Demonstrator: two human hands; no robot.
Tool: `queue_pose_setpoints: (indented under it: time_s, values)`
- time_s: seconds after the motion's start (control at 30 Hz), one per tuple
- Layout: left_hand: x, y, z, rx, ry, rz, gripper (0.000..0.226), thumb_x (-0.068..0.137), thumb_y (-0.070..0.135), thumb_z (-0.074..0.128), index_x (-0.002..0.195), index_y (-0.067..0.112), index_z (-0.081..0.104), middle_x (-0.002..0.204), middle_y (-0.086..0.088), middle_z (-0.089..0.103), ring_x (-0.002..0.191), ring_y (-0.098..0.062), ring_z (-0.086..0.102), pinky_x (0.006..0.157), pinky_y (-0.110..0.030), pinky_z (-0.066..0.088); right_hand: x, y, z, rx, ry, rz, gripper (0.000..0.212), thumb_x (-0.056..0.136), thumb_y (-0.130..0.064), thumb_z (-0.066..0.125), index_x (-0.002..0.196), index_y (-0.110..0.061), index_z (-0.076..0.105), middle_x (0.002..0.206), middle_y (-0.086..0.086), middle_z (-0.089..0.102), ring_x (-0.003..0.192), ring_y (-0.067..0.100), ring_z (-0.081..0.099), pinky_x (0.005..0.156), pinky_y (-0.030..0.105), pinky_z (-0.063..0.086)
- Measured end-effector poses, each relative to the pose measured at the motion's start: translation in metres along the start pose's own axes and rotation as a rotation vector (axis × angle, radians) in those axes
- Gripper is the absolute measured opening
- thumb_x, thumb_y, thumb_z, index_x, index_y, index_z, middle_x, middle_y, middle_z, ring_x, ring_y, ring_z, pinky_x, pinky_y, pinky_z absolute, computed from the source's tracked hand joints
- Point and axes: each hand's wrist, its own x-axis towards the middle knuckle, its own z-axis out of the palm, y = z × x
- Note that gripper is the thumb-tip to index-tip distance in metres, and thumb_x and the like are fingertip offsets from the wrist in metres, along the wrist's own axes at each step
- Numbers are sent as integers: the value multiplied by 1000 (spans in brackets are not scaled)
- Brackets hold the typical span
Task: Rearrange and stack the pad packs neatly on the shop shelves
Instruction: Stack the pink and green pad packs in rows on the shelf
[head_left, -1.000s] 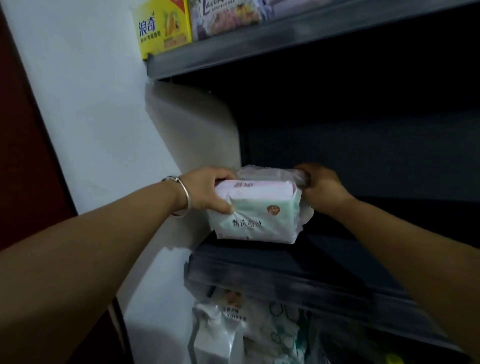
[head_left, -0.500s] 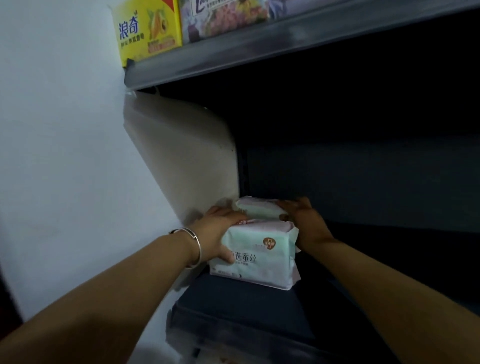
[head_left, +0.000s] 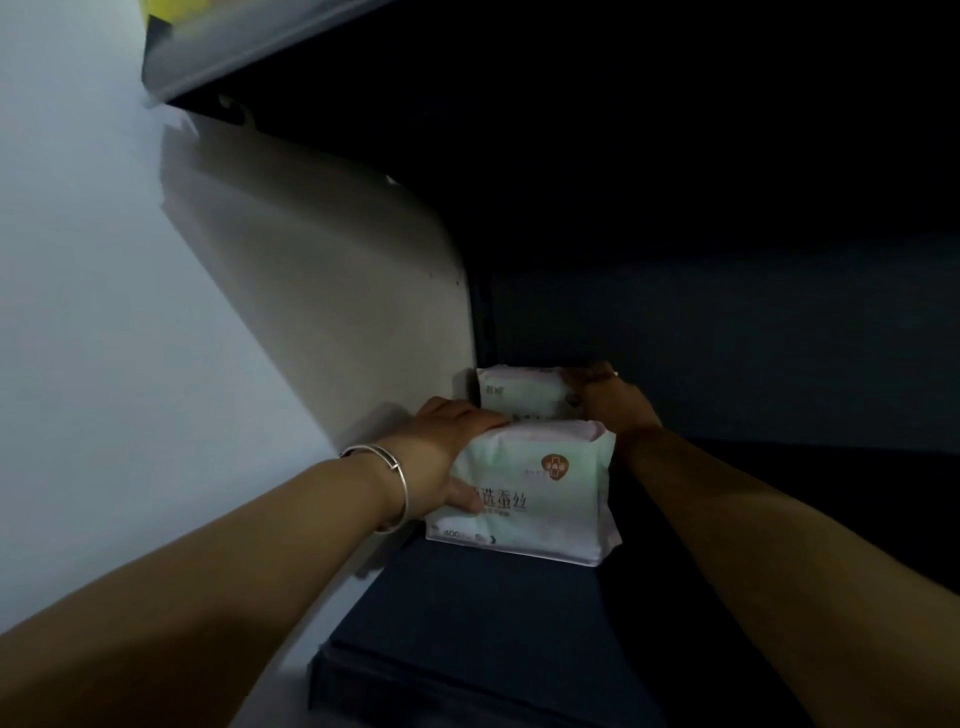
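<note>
Pale-green front pack (head_left: 524, 491) now stands upright on the dark shelf (head_left: 483, 623), hard against the white side panel (head_left: 322, 312); a second ago both packs were held above the shelf near its front lip, and half a second ago they had just come down near the panel. Since then they have gone deeper along the panel toward the back corner. Rear pack (head_left: 519, 395) stands directly behind the front one, also beside the panel, faces parallel and apparently touching, though the contact line is in shadow. Left hand (head_left: 447, 447) holds the front pack at the end nearest the panel, fingers laid over its top edge, thumb pressed on its printed face; bracelet (head_left: 389, 467) on that wrist. Right hand (head_left: 608, 400) is curled round the end of the rear pack farthest from the panel, fingertips over its top corner. So each grip is closed on a pack, neither released yet. Judgement: placing step is nearly done, a row of two started at the panel; what remains is squaring the edges and letting go. Soft wrappers may slump or lean once freed, the front one most likely. Shelf away from the panel is too dark to read. Upper shelf (head_left: 218, 57) is blurred, with something yellow on it.
</note>
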Motion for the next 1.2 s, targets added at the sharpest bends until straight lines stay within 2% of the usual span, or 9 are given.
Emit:
queue_pose_setpoints:
  time_s: [0.47, 0.57, 0.63, 0.7, 0.77, 0.83, 0.93, 1.03, 1.2]
  values:
    - [-2, -2, 4, -15, 17, 9, 78, 77, 31, 74, 141, 30, 30, 138, 6, 37, 127, -12, 28, 97, -15, 21, 4, -2, -1, -83, -10, 29, 69, 95, -25, 50, 150, -29, 9, 157, 10, -8, 130, 39, 37, 101, 47, 42]
    - [-3, 0, 2, -23, 6, -10, 79, 77, 30, 74, 142, 30, 29, 140, 5, 36, 130, -13, 27, 100, -16, 21, -12, -6, -15, 38, 196, -63, 51, 97, -26, 47, 145, -19, 32, 149, 13, 26, 119, 33, 50, 92, 36, 44]
    - [-4, 3, 2, -39, 4, -23, 80, 77, 29, 74, 143, 29, 28, 142, 4, 34, 131, -14, 26, 102, -17, 21, -33, -13, -29, 347, 234, -69, 37, 97, -35, 47, 119, -10, 62, 119, 11, 59, 101, 25, 60, 81, 27, 45]
    - [-5, 6, 1, -45, 18, -44, 81, 77, 28, 74, 144, 29, 29, 142, 2, 35, 132, -15, 27, 104, -19, 21, -60, -22, -45, 768, -15, 27, 46, 91, -52, 47, 95, -14, 72, 97, 4, 69, 89, 18, 64, 79, 26, 49]
    - [-6, 8, 1, -12, 32, -68, 82, 76, 28, 75, 144, 27, 28, 143, 1, 35, 132, -17, 28, 105, -20, 22, -83, -23, -52, 912, -239, 10, 43, 82, -56, 55, 100, -20, 71, 102, 2, 70, 97, 18, 64, 90, 33, 50]
    - [-6, 9, 5, 17, 70, -94, 86, 76, 30, 75, 146, 24, 25, 148, 0, 30, 134, -18, 26, 106, -19, 19, -100, -22, -49, 722, -327, -107, 54, 74, -47, 71, 122, -28, 57, 120, -5, 59, 111, 14, 56, 97, 31, 48]
    - [-10, 11, 10, 31, 147, -157, 91, 79, 30, 72, 149, 22, 14, 154, -3, 17, 140, -20, 18, 111, -21, 13, -109, -20, -35, 489, -181, -165, 74, 72, -30, 80, 136, -33, 41, 122, -6, 42, 113, 11, 47, 89, 18, 44]
    - [-19, 17, 15, 152, 256, -218, 88, 83, 27, 65, 150, 21, 8, 155, -5, 9, 141, -23, 12, 114, -35, 16, -100, -24, -29, 416, -16, -152, 70, 75, -19, 78, 136, -23, 44, 124, 6, 45, 113, 17, 47, 90, 18, 40]
    - [-26, 16, 26, 223, 297, -158, 74, 84, 17, 58, 148, 20, 19, 155, -4, 10, 142, -23, 13, 112, -35, 20, -70, -29, -13, 303, 161, 9, 37, 93, -26, 53, 126, -10, 48, 118, 19, 57, 104, 31, 57, 86, 34, 49]
